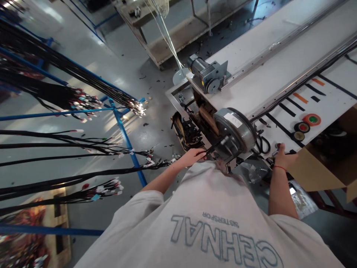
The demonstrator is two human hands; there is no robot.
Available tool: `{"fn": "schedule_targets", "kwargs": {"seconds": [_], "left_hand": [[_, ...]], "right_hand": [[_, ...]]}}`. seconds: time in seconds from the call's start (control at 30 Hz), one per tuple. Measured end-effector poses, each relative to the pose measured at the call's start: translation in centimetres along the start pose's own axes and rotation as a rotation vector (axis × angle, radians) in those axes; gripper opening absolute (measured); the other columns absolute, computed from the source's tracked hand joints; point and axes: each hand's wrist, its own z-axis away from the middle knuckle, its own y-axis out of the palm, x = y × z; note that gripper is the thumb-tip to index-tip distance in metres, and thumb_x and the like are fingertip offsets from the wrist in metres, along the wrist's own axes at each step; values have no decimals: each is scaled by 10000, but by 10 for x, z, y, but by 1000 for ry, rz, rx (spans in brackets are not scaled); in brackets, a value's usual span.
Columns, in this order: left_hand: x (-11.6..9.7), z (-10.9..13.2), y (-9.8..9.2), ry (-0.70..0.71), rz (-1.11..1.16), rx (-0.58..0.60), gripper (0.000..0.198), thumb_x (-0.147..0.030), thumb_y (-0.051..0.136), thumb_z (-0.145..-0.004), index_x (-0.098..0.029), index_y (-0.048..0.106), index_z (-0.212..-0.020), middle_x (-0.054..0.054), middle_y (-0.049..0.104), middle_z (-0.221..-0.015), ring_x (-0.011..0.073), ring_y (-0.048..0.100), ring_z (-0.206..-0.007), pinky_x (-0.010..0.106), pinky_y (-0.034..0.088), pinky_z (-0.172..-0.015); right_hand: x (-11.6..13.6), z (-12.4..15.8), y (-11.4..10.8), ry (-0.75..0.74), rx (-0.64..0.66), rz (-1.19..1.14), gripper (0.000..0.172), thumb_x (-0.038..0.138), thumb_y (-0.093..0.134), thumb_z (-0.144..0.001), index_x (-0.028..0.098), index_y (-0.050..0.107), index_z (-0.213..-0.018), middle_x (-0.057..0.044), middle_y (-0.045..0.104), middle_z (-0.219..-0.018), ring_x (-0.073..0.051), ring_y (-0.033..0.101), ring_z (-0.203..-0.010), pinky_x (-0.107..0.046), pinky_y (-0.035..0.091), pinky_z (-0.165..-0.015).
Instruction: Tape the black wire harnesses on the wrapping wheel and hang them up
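My left hand [196, 155] is closed at the near side of a taping-machine-like unit, its fingers pinching a thin black cable [211, 149]. The cable runs up to the unit's dark round head [227, 147]. Behind that head stands a large grey wheel [235, 128] with a white label. At the bench's near edge, my right hand [283, 159] is curled, one digit pointing up beside a small red-topped part [278, 145]. What lies under its fingers is hidden. A black looped cord [263, 145] sits between the wheel and my right hand.
Tape rolls [311, 119] and black and orange strips [300, 98] lie on the white bench. A motor [199, 67] is mounted behind. An open cardboard box [315, 171] stands right. Blue racks [125, 137] with black wire harnesses [92, 76] fill the left. A fan stand [170, 42] is farther back.
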Motion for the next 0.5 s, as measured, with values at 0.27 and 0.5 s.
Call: {"fn": "schedule_targets", "kwargs": {"seconds": [0.27, 0.5], "left_hand": [[-27, -30, 16, 55, -218, -218, 318, -278, 421, -989, -160, 668, -827, 30, 699, -740, 161, 644, -702, 244, 452, -721], [-27, -49, 22, 48, -110, -192, 339, -324, 405, -976, -161, 648, -805, 21, 693, -728, 135, 615, -643, 229, 443, -675]], "right_hand": [[4, 1, -2, 22, 32, 17, 732, 551, 645, -811, 24, 461, -1285, -294, 521, -1349, -379, 484, -1296, -435, 369, -1082], [3, 2, -3, 6, 49, 25, 752, 591, 592, -823, 16, 440, -1283, -325, 497, -1354, -398, 473, -1294, -458, 349, -1083]]}}
